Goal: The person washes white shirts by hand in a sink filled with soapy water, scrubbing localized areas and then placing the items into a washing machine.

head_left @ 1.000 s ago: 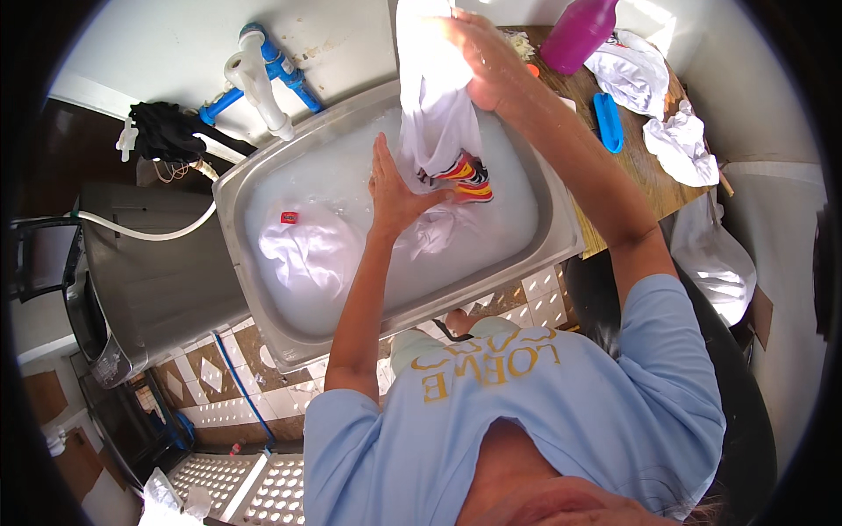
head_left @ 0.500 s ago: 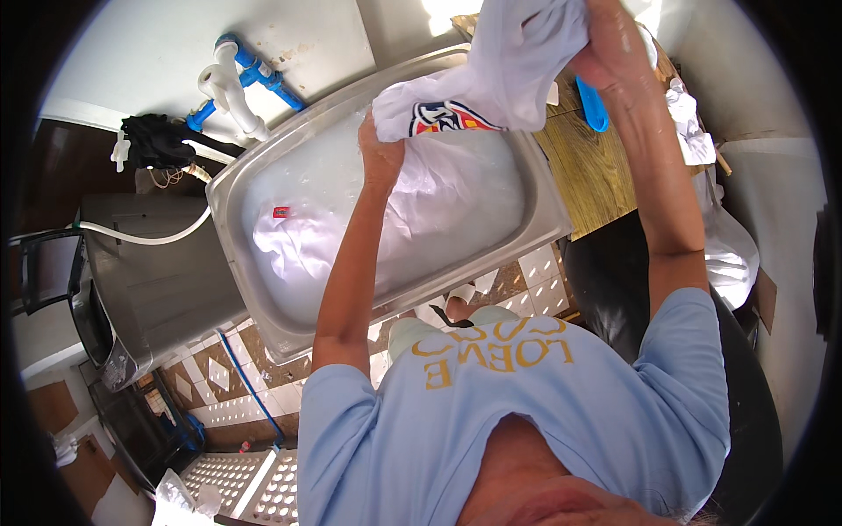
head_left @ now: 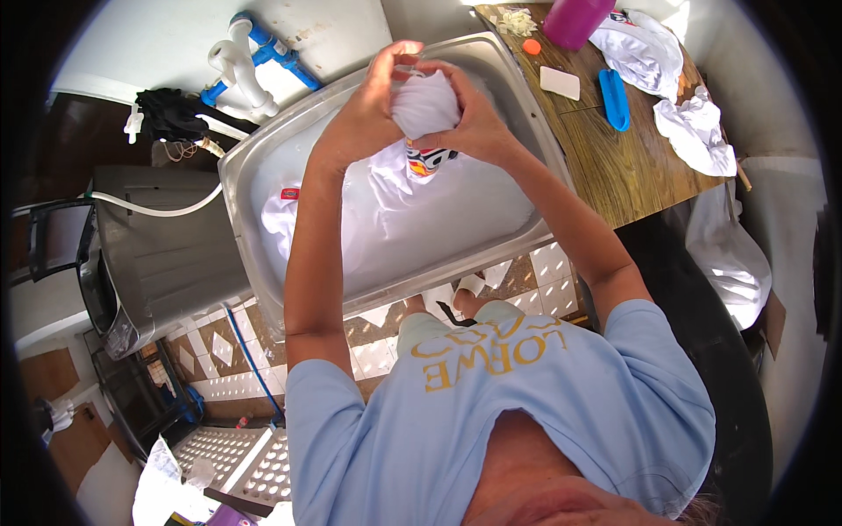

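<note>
Above the far part of a grey basin [head_left: 548, 145] of cloudy water, both my hands hold a white garment [head_left: 425, 103] with a dark, red and yellow print, gathered into a tight bundle. My left hand [head_left: 361, 118] closes around its left side, fingers curled over the top. On the other side, my right hand [head_left: 474, 123] grips it with the thumb below, near the print. More white cloth [head_left: 395, 180] lies beneath the bundle in the water. A white garment with a red tag [head_left: 289, 194] soaks at the basin's left, partly hidden by my left forearm.
On the wooden table [head_left: 605, 175] at right are a blue brush-like piece [head_left: 614, 101], a white bar [head_left: 560, 82], an orange cap [head_left: 531, 46], a purple container [head_left: 576, 22] and white cloths [head_left: 697, 131]. A grey appliance [head_left: 171, 237] and white hose [head_left: 153, 210] stand left.
My right hand has come down and left from over the table to beside my left hand. The garment, stretched between my hands before, is now bunched over the basin.
</note>
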Demonstrator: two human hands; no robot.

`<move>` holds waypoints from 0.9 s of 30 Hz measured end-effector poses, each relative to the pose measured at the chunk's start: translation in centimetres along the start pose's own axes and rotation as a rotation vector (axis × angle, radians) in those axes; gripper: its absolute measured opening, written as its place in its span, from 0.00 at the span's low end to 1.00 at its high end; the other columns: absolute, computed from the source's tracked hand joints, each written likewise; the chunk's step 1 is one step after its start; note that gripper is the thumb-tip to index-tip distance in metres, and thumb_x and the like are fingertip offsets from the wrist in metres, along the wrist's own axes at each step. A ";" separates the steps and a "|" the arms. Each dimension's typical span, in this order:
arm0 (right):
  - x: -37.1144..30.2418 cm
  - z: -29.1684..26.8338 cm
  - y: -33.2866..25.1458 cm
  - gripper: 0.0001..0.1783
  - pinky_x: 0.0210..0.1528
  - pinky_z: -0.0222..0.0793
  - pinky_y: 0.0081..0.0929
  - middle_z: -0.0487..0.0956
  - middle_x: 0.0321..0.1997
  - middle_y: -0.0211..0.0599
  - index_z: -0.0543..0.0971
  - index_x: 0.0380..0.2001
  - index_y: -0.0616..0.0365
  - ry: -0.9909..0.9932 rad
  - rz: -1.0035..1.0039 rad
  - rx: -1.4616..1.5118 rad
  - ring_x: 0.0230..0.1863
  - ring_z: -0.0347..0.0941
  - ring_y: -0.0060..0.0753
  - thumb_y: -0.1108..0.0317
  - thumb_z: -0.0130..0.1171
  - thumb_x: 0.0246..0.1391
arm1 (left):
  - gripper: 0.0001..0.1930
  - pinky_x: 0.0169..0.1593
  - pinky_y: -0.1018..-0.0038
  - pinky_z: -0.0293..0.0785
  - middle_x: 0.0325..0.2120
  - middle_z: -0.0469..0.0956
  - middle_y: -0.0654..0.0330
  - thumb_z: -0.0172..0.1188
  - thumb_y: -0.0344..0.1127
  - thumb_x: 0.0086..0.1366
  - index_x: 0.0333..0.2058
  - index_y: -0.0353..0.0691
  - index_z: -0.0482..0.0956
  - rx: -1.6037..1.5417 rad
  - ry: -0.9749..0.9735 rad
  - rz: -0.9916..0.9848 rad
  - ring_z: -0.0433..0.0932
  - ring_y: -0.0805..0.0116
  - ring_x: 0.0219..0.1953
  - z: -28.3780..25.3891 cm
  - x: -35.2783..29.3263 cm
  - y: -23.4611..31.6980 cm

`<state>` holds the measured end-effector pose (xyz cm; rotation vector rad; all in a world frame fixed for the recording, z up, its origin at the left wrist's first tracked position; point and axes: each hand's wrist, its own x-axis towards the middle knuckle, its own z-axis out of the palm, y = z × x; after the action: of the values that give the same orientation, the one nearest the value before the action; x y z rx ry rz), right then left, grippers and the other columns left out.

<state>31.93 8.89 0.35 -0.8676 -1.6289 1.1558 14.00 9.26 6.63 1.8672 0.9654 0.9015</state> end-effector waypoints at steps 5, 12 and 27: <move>1.1 1.3 1.2 0.23 0.40 0.73 0.24 0.80 0.33 0.33 0.78 0.38 0.61 -0.036 0.235 0.359 0.35 0.76 0.22 0.64 0.73 0.38 | 0.55 0.61 0.62 0.60 0.61 0.56 0.53 0.77 0.41 0.36 0.63 0.45 0.53 0.203 0.165 -0.267 0.59 0.53 0.62 1.2 -8.0 -9.1; 4.8 1.4 -11.8 0.28 0.39 0.74 0.24 0.80 0.35 0.35 0.75 0.41 0.60 -0.187 -0.131 0.290 0.34 0.77 0.25 0.56 0.72 0.40 | 0.43 0.56 0.66 0.68 0.52 0.70 0.55 0.76 0.41 0.42 0.56 0.38 0.64 0.099 0.408 -0.162 0.70 0.63 0.53 8.9 -6.0 -10.5; -4.1 2.1 5.3 0.50 0.61 0.46 0.66 0.68 0.62 0.34 0.65 0.61 0.43 0.103 0.670 1.463 0.65 0.59 0.43 0.19 0.40 0.44 | 0.23 0.56 0.66 0.67 0.48 0.70 0.55 0.54 0.44 0.64 0.53 0.36 0.65 -0.975 0.778 0.142 0.70 0.64 0.50 9.0 0.2 -4.3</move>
<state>31.46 6.21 -6.11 -0.4007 -0.0584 2.1896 20.64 7.94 -0.72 0.7396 0.5985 1.8382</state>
